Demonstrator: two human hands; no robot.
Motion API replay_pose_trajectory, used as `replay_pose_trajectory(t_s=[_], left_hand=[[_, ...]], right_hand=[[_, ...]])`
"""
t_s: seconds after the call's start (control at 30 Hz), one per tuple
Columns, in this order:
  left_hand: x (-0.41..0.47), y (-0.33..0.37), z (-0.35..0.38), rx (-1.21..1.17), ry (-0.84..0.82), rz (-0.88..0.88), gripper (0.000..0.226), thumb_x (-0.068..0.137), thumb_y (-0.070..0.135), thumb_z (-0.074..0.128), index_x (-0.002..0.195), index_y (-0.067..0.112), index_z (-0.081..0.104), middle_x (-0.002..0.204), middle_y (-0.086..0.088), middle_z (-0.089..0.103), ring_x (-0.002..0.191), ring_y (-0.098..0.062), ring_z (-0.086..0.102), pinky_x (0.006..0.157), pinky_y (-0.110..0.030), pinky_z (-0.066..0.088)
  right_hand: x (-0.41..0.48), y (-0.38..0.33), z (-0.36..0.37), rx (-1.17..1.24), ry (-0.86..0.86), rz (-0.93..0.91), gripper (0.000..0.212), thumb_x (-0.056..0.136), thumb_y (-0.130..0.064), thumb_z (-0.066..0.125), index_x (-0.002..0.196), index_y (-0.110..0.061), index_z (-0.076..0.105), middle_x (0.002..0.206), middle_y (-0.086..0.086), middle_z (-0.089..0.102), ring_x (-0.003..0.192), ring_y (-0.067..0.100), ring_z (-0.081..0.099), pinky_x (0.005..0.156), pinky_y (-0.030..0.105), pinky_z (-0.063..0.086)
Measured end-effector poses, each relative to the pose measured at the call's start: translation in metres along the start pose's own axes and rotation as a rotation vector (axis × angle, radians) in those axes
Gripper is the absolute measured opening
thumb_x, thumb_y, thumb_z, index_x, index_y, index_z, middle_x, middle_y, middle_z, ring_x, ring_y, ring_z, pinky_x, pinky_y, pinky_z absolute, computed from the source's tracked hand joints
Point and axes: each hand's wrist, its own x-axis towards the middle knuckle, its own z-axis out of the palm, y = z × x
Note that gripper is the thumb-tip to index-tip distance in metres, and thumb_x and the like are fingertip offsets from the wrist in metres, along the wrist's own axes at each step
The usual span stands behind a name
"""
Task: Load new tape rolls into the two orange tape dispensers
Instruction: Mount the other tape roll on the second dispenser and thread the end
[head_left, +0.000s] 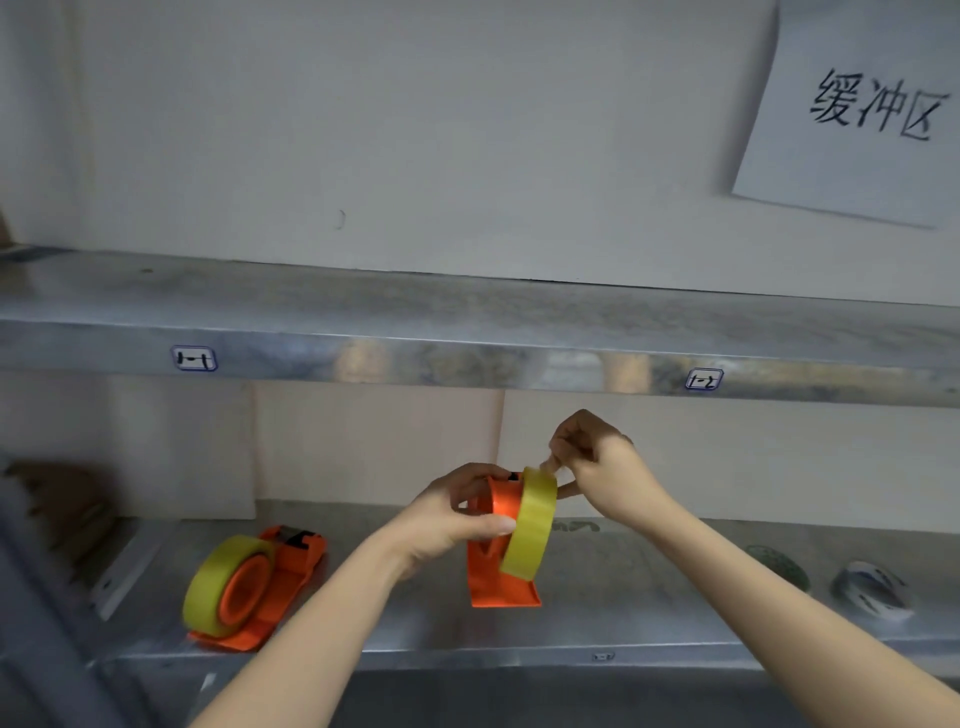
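One done: first dispenser (296, 561) lies loaded.
Left hand (457, 519): grips second dispenser (488, 582), second roll (530, 525) mounted.
Right hand (597, 457): pinches tape end (548, 464); threading seems left.

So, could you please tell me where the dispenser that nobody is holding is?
In the head view, the free dispenser lies on the lower shelf, left of the held dispenser.

Glossy orange plastic: upright dispenser (498, 501), lying dispenser (296, 566). Smooth, shiny yellow tape roll (530, 525). Dull, mottled metal shelf (623, 587); matt paper sign (831, 171).
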Motion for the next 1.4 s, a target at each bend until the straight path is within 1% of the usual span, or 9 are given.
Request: replay_pose_trajectory(t_s=[0.17, 0.43, 0.57, 0.67, 0.8, 1.0, 1.17, 1.3, 1.4], left_hand=[[-0.007, -0.002, 0.002, -0.125, -0.068, -0.018, 0.053, 0.079, 0.017, 0.068, 0.129, 0.017, 0.051, 0.126, -0.003, 0.063, 0.111, -0.013, 0.062, 0.081, -0.025, 0.053], [-0.010, -0.016, 0.018, -0.175, -0.096, -0.125, 0.053, 0.086, 0.032, 0.056, 0.137, 0.023, 0.044, 0.132, 0.000, 0.060, 0.115, -0.017, 0.057, 0.089, -0.033, 0.041], [-0.013, -0.017, 0.023, -0.201, -0.086, -0.136, 0.042, 0.093, 0.034, 0.052, 0.133, 0.021, 0.049, 0.126, -0.004, 0.064, 0.107, -0.019, 0.058, 0.084, -0.032, 0.039], [-0.016, -0.013, 0.026, -0.197, -0.076, -0.118, 0.056, 0.085, 0.044, 0.064, 0.131, 0.014, 0.049, 0.098, 0.009, 0.068, 0.078, -0.004, 0.059, 0.073, -0.024, 0.040], [-0.016, -0.011, 0.025, -0.070, -0.066, -0.109, 0.073, 0.064, 0.036, 0.081, 0.125, 0.018, 0.047, 0.122, 0.006, 0.065, 0.115, -0.009, 0.060, 0.098, -0.029, 0.049], [-0.023, -0.018, 0.018, -0.116, -0.151, -0.127, 0.070, 0.077, 0.022, 0.074, 0.136, 0.017, 0.036, 0.133, 0.000, 0.059, 0.126, -0.017, 0.053, 0.109, -0.045, 0.040], [-0.031, -0.023, 0.019, -0.142, -0.151, -0.135, 0.066, 0.078, 0.021, 0.069, 0.135, 0.017, 0.034, 0.132, -0.003, 0.059, 0.125, -0.021, 0.052, 0.104, -0.036, 0.043], [-0.033, -0.028, 0.019, -0.185, -0.174, -0.128, 0.063, 0.080, 0.019, 0.065, 0.134, 0.024, 0.033, 0.131, -0.010, 0.055, 0.120, -0.025, 0.054, 0.099, -0.034, 0.046], [-0.032, -0.026, 0.022, -0.209, -0.165, -0.109, 0.052, 0.077, 0.017, 0.065, 0.125, 0.024, 0.047, 0.121, -0.004, 0.056, 0.106, -0.014, 0.058, 0.087, -0.023, 0.049]], right_hand=[[-0.002, -0.005, 0.002, 0.032, -0.005, 0.019, 0.015, 0.092, 0.003, 0.047, 0.079, -0.005, 0.049, 0.072, 0.016, 0.061, 0.081, 0.037, 0.066, 0.062, 0.047, 0.060], [-0.007, -0.004, 0.009, -0.081, -0.032, 0.078, 0.018, 0.093, -0.001, 0.045, 0.078, -0.011, 0.048, 0.078, 0.016, 0.064, 0.079, 0.035, 0.069, 0.054, 0.034, 0.060], [-0.007, 0.002, 0.011, -0.138, -0.017, 0.098, 0.016, 0.093, -0.002, 0.045, 0.079, -0.010, 0.049, 0.083, 0.021, 0.065, 0.077, 0.031, 0.068, 0.054, 0.036, 0.060], [-0.007, 0.004, 0.014, -0.139, -0.006, 0.116, 0.012, 0.092, -0.002, 0.045, 0.081, -0.006, 0.049, 0.083, 0.021, 0.062, 0.072, 0.025, 0.065, 0.051, 0.036, 0.059], [-0.008, 0.003, 0.018, -0.149, -0.011, 0.120, 0.008, 0.092, -0.001, 0.044, 0.086, -0.001, 0.051, 0.077, 0.018, 0.061, 0.073, 0.031, 0.068, 0.052, 0.039, 0.059], [-0.004, 0.004, 0.023, -0.131, -0.066, 0.122, 0.013, 0.090, -0.004, 0.048, 0.079, -0.009, 0.053, 0.075, 0.019, 0.068, 0.071, 0.033, 0.069, 0.055, 0.043, 0.060], [-0.005, 0.015, 0.022, -0.127, -0.085, 0.162, 0.013, 0.089, -0.008, 0.054, 0.077, -0.012, 0.055, 0.072, 0.013, 0.070, 0.065, 0.021, 0.066, 0.049, 0.025, 0.048], [-0.005, 0.028, 0.020, -0.084, -0.068, 0.198, 0.016, 0.087, -0.006, 0.058, 0.072, -0.012, 0.057, 0.064, 0.008, 0.069, 0.052, 0.012, 0.060, 0.054, 0.026, 0.046], [-0.005, 0.037, 0.017, -0.067, -0.085, 0.226, 0.014, 0.086, -0.007, 0.059, 0.073, -0.013, 0.058, 0.057, 0.000, 0.068, 0.047, 0.004, 0.061, 0.062, 0.029, 0.049]])
